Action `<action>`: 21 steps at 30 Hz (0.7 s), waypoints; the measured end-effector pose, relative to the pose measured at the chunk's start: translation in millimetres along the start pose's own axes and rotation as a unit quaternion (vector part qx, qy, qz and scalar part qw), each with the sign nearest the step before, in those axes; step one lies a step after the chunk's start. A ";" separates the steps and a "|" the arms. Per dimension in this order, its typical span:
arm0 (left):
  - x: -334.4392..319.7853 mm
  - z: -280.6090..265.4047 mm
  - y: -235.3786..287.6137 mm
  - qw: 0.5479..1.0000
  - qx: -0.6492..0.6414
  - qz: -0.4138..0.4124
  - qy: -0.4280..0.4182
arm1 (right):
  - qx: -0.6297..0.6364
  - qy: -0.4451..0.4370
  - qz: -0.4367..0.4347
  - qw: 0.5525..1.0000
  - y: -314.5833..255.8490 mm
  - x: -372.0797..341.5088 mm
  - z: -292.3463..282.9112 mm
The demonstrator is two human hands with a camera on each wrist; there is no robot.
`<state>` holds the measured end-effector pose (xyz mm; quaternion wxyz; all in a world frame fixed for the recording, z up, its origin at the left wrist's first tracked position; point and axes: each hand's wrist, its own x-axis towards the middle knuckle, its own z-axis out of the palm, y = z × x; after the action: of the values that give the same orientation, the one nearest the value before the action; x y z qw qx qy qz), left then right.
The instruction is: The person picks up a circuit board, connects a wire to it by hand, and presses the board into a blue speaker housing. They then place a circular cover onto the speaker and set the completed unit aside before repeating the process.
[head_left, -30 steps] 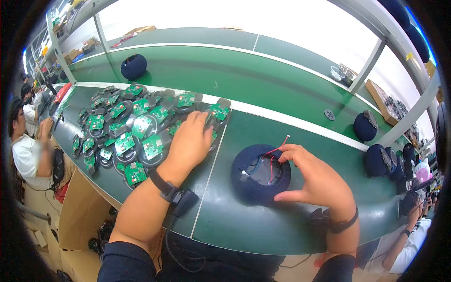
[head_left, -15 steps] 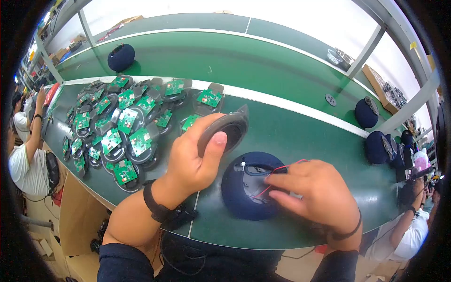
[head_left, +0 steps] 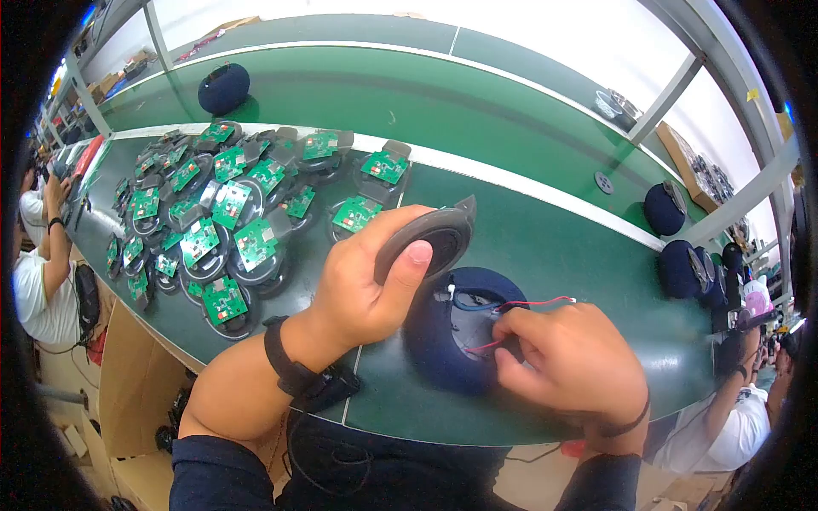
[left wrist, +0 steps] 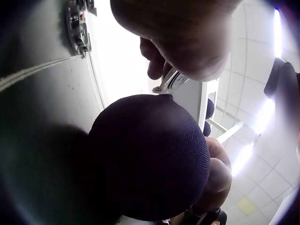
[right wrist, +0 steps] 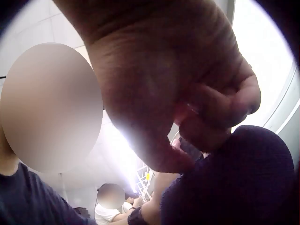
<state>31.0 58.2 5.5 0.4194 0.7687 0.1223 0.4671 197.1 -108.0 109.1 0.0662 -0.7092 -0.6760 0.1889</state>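
Note:
A round grey module (head_left: 439,232) is gripped by the left hand (head_left: 358,285), its thumb across the dark face. Below and to the right of it, a navy fabric ball (head_left: 429,353) sits on the bench, opening upward. At the opening's right edge, the right hand (head_left: 584,362) pinches a thin red wire (head_left: 480,347) with thumb and curled fingers. Another wire ends in a white connector (head_left: 573,300) above that hand. In the left wrist view, the ball (left wrist: 150,159) is under the left hand (left wrist: 187,37). The right wrist view has the right hand (right wrist: 154,79) against the ball (right wrist: 234,183).
Many modules with green circuit boards (head_left: 230,204) cover the left of the bench. One navy ball (head_left: 224,88) stands on the green strip behind; others (head_left: 679,269) stand at the right. Metal posts (head_left: 669,94) frame the bench. People (head_left: 51,298) sit at the left and right.
The left hand has lifted a module from the pile and carried it right, above the ball. The right hand has moved from around the ball's edge to the wires, its fingers drawing together.

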 end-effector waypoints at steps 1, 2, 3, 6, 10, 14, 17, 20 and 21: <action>0.6 0.2 -0.3 1.000 -0.003 0.004 0.001 | -0.024 0.012 0.005 1.000 -0.9 0.1 2.4; 0.9 0.4 -1.2 1.000 -0.003 0.006 0.001 | -0.047 0.023 0.010 0.999 -1.6 0.4 3.3; 0.5 0.8 -2.8 1.000 -0.008 0.001 0.002 | -0.048 0.024 0.010 0.999 -2.6 0.6 2.0; 0.0 7.0 -12.2 0.999 -0.037 -0.013 0.008 | -0.063 -0.005 0.021 0.998 -6.5 1.6 -3.6; -2.6 18.4 -11.7 0.953 -0.238 -0.189 0.003 | -0.017 -0.006 0.038 0.999 -9.1 1.6 -4.2; -0.1 17.6 -12.2 0.947 -0.245 -0.207 0.024 | 0.009 0.004 0.051 0.999 -6.1 2.9 -3.1; 2.1 12.0 -10.6 0.958 -0.211 -0.190 0.040 | -0.006 -0.031 0.052 0.998 -4.3 9.6 -9.9; 0.1 13.2 -12.7 0.965 -0.201 -0.164 0.044 | -0.039 -0.034 0.055 0.997 -12.0 12.9 -9.7; -0.5 13.5 -13.1 0.966 -0.199 -0.160 0.044 | -0.068 -0.034 0.058 0.995 -14.8 13.1 -9.3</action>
<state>44.5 58.8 -7.6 0.6272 0.6192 0.1668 0.4420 186.8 -92.5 120.5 -0.0162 -0.7431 -0.6472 0.1695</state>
